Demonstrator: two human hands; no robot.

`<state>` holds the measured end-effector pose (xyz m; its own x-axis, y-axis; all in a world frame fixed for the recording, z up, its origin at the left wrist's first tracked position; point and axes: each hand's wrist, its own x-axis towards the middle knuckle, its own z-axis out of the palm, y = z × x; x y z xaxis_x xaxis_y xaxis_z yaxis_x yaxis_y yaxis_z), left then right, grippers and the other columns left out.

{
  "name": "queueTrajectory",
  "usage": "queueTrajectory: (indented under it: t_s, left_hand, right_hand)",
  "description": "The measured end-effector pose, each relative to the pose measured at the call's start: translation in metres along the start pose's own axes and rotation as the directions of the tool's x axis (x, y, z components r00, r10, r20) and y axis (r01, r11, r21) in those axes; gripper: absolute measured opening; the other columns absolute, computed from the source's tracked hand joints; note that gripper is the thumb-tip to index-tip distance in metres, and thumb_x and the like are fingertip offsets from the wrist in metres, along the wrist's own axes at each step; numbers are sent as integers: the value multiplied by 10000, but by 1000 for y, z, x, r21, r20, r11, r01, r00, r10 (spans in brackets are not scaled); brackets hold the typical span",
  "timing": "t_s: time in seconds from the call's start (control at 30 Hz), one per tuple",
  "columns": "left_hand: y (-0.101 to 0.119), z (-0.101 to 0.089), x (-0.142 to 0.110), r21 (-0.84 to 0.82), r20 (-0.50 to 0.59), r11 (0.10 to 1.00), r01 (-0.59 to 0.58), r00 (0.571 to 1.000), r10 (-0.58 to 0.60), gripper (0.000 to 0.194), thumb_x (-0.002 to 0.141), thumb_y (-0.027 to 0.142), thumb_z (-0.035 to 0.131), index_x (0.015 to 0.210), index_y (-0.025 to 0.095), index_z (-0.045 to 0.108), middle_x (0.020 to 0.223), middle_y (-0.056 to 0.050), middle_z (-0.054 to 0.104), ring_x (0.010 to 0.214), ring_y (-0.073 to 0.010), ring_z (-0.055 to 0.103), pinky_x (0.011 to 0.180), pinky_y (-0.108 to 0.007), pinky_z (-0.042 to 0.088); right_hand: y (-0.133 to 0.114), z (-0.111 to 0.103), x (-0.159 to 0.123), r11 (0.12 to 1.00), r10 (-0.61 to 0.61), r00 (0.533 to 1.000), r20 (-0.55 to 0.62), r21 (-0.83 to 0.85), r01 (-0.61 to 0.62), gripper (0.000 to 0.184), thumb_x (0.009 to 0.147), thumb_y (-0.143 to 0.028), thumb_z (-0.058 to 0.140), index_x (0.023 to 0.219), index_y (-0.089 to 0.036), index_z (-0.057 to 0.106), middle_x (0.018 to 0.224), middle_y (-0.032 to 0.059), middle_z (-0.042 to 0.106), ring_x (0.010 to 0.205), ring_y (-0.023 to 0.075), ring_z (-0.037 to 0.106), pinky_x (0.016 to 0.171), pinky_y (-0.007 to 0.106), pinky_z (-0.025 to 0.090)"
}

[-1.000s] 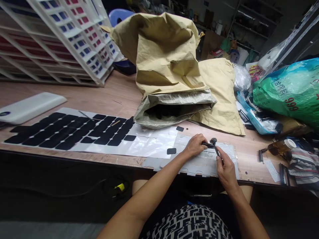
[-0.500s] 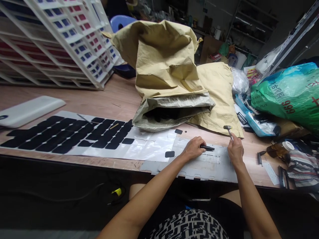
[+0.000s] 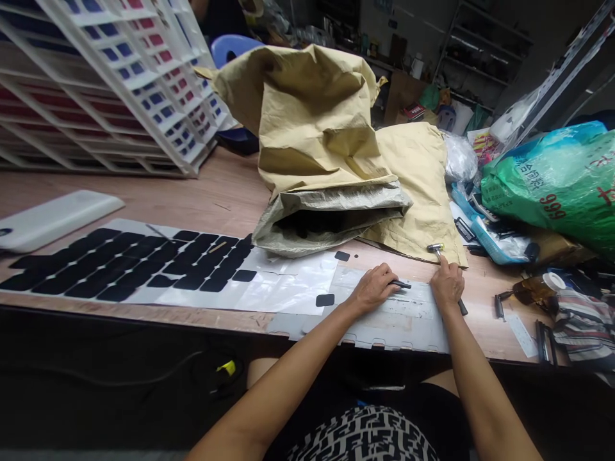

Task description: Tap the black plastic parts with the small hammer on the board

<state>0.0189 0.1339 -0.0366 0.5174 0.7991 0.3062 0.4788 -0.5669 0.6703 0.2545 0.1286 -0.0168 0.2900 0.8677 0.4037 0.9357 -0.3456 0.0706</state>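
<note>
My left hand [image 3: 375,286] is closed around a slim black pen-like tool [image 3: 401,284], whose end sticks out to the right over a grey board [image 3: 408,326]. In my right hand [image 3: 448,282] is a small hammer [image 3: 435,248]; its metal head with a yellowish end points away from me, and its dark handle end shows below the palm. This hand is at the board's right edge. Left of the board lie two loose black rounded pieces [image 3: 325,299]. Rows of similar black pieces [image 3: 115,259] rest on a white sheet [image 3: 288,291].
An open-mouthed tan sack [image 3: 317,128] stands behind the board, beside another tan sack [image 3: 413,173]. A white crate [image 3: 187,163] and a white slab-like object [image 3: 62,218] are at left. A green bag [image 3: 552,186], brown bottle [image 3: 531,291] and striped cloth [image 3: 586,320] sit at right.
My right hand has shifted slightly left and the hammer has turned, so its handle end now shows. The left hand stays over the board with the black tool.
</note>
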Motion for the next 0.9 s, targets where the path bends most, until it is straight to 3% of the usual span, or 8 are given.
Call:
queueTrajectory:
  t_s: [0.2,0.3,0.4,0.47,0.57,0.7,0.77,0.9]
  left_hand:
    - [18,-7,-18,-101,-34,987,-129,991,126,212,984,284,497,1007,149,658,967,-71,588,907,-196,542,812,-323,472]
    - [47,-6,-59,-168,6,953,-254,966,258,235,992,306,470,993,152,646,936,-78,590,866,-190,531,756,-303,468]
    - [66,7,-109,-212,140,929,-304,931,336,185,969,294,498,1003,177,638,922,-67,610,844,-183,547,737,-288,464]
    - [66,23,-136,-230,242,948,-220,930,275,156,954,268,512,1015,195,636,943,-57,624,852,-173,581,741,-268,475]
    - [52,49,-157,-132,397,991,19,917,35,196,946,258,506,1089,221,636,1001,-58,658,883,-185,642,761,-268,500]
    - [30,76,-161,93,554,957,275,785,-279,288,969,287,420,1128,226,651,962,-91,709,922,-252,692,796,-328,529]
    - [24,82,-159,123,584,932,341,734,-345,331,959,243,392,1172,232,646,1038,-103,719,1007,-266,689,865,-353,528]
    - [24,82,-158,144,580,907,395,710,-401,416,927,223,446,1317,240,587,1257,-109,671,1213,-272,615,1027,-374,470]
  right_hand:
    - [0,-1,0,1000,6,1000,-1,-6,-6,457,935,-200,464,1372,-262,580,1018,102,585,933,229,512,718,321,345]
    - [0,0,-1,1000,-2,1000,-3,-14,2,460,933,-207,470,1379,-266,567,1030,99,581,940,232,514,721,322,351]
    - [0,0,-1,1000,-3,1000,-6,-21,3,461,929,-215,479,1381,-254,561,1034,101,577,939,233,513,721,319,352]
    - [-1,0,-1,1000,-5,1000,-7,-21,5,457,929,-217,477,1377,-243,564,1031,105,576,936,233,512,722,319,352]
    - [-2,-1,-1,1000,-9,1000,-8,-20,9,460,928,-209,471,1377,-236,565,1034,111,576,937,235,512,722,325,353]
    - [-2,-1,-2,1000,-15,1000,-9,-26,15,455,934,-217,464,1376,-229,570,1030,112,580,936,241,516,716,329,354]
    - [-1,0,-2,1000,-17,1000,-14,-25,16,453,934,-223,469,1375,-227,570,1027,112,577,934,241,515,714,328,353]
    - [1,5,-1,999,-25,999,-44,-26,24,454,936,-224,469,1379,-238,565,1017,108,570,929,238,509,712,325,352]
